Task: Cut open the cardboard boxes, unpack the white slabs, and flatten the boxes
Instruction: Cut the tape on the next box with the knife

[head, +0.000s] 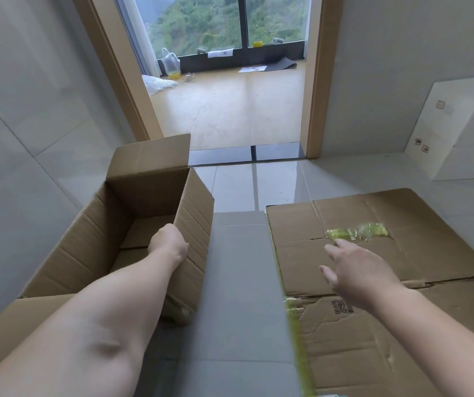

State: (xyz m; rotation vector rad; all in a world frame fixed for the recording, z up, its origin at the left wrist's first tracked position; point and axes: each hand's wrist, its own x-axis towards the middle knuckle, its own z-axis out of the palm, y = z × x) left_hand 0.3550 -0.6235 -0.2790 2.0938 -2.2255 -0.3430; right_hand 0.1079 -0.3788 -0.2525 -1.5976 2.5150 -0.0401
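bare tile strip [238, 267] between open box [132, 224] and flattened cardboard [402, 253]

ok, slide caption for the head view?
Left hand grips open box wall; right hand open above flattened cardboard.

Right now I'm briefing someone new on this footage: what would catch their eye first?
Probably the open cardboard box at left, empty as far as can be seen, with the left hand gripping its near wall. At right lies the flattened cardboard with yellow-green tape, the right hand reaching over it, fingers spread. White slabs lean against the far right wall.
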